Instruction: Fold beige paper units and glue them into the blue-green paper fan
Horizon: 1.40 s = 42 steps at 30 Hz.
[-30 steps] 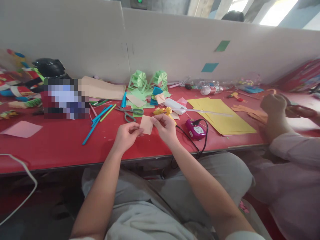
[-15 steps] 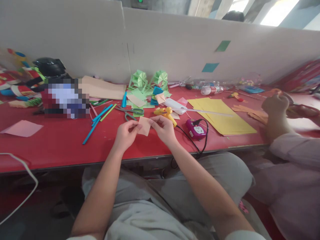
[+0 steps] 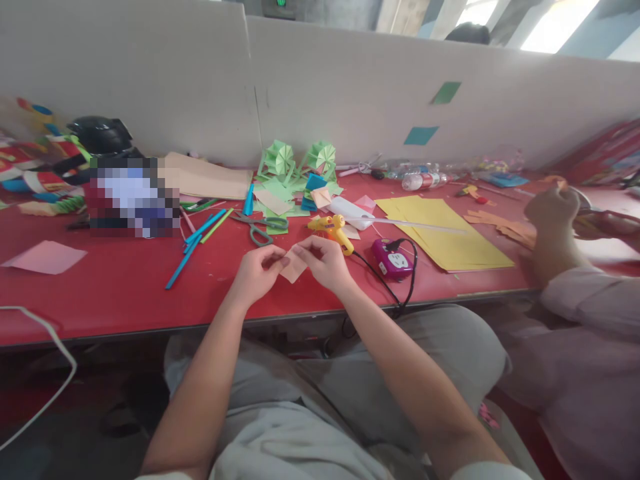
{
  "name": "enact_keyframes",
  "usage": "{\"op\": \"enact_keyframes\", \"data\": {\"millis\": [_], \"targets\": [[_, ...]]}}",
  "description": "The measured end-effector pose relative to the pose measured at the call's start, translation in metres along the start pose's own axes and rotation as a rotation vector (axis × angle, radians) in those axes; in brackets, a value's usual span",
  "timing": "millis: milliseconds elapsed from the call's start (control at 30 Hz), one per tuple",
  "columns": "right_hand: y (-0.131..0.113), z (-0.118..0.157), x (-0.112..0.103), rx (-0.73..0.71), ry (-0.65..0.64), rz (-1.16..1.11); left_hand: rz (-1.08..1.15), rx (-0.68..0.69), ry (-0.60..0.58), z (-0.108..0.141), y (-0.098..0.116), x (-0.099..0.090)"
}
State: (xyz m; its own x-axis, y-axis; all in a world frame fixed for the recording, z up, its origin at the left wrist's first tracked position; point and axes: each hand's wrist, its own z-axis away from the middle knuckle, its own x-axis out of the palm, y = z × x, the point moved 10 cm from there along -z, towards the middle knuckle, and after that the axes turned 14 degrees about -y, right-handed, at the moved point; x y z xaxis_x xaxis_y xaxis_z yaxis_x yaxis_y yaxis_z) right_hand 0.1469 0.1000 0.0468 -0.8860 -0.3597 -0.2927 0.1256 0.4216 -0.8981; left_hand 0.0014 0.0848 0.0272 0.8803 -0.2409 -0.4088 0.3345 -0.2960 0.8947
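A small light-orange piece of paper (image 3: 293, 268) is held over the red table near its front edge. My left hand (image 3: 259, 272) pinches its left side, and my right hand (image 3: 326, 262) pinches the upper right part, their fingertips almost meeting. Fingers cover the upper edge of the paper. Just beyond my right hand lies a yellow glue gun (image 3: 336, 231) with a black cord. Green-handled scissors (image 3: 260, 228) rest behind my left hand. Further back are green folded paper shapes (image 3: 279, 159) and a small peach folded piece (image 3: 321, 196).
On the red table (image 3: 125, 293) are blue strips (image 3: 189, 257), a pink sheet (image 3: 47, 257), a purple power socket (image 3: 393, 259) and yellow sheets (image 3: 450, 237). At the right, another person's hands (image 3: 555, 210) work over the table. A partition (image 3: 325, 93) stands behind.
The paper has turned and shifted slightly right and down. My fingertips have come closer together along its upper edge, covering more of it.
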Motion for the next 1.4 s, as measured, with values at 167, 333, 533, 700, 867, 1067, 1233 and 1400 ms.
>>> {"op": "enact_keyframes", "data": {"millis": [167,333,533,700,867,1067,1233,1400], "targets": [[0.003,0.0,0.002,0.022,0.008,-0.108,0.005,0.012,0.065,0.003,0.004,-0.009],[0.007,-0.003,0.008,0.026,-0.073,-0.225,0.01,0.002,0.197,0.008,0.003,-0.023],[0.02,-0.003,-0.001,0.076,0.013,-0.273,0.013,0.014,0.203,0.007,0.003,-0.021],[0.029,-0.005,0.011,0.108,-0.062,-0.412,0.091,0.024,0.253,0.008,-0.002,-0.027],[0.019,-0.005,0.012,0.054,-0.086,-0.34,0.167,0.021,0.21,0.004,-0.005,-0.02],[0.014,-0.006,0.013,0.027,-0.099,-0.349,0.266,0.053,0.012,0.001,0.009,-0.001],[0.019,-0.006,0.014,0.039,-0.097,-0.448,0.315,0.027,-0.064,0.002,0.009,0.005],[0.02,-0.005,0.016,0.058,-0.098,-0.462,0.349,0.009,-0.085,0.002,0.005,0.009]]}}
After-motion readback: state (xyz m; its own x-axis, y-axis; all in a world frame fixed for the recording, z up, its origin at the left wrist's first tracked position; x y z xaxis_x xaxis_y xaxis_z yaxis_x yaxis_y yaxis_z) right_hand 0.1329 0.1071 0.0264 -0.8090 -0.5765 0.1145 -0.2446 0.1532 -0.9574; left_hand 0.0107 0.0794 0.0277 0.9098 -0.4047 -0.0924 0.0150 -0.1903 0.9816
